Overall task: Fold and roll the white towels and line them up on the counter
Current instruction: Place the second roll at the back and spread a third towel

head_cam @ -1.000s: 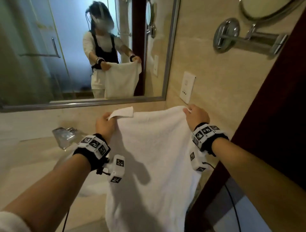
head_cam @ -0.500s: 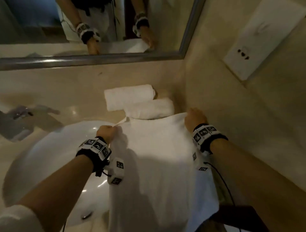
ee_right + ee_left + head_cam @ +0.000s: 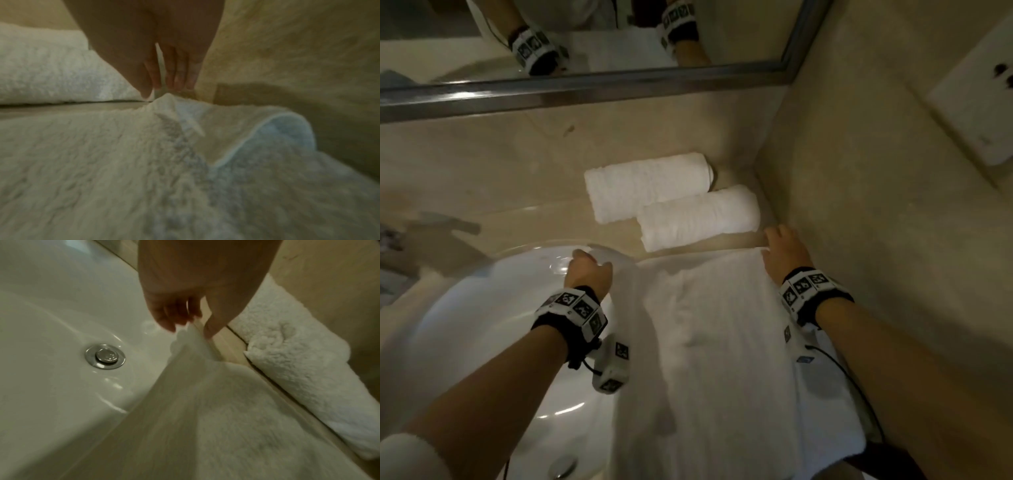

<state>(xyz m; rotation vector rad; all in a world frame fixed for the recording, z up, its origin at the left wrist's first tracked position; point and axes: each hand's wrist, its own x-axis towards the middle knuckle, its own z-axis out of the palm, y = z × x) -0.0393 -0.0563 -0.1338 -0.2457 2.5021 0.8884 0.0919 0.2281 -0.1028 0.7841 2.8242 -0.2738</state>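
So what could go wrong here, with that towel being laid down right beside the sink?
Two things, perhaps. The left hand pinches its corner of the flat towel above the sink, so that edge might sag into the basin and pick up any water there. The towel's far edge also lies close to the nearer rolled towel, so spreading or folding it could nudge that roll out of line. The right hand holds the other corner near the wall.

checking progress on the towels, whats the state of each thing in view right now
far rolled towel: rolled, lying on the counter
near rolled towel: rolled, touching the far one
flat towel: unrolled, spread over the counter edge and sink rim
left hand: pinches the flat towel's left corner
right hand: fingertips at the right corner, grip unclear
sink: no water seen
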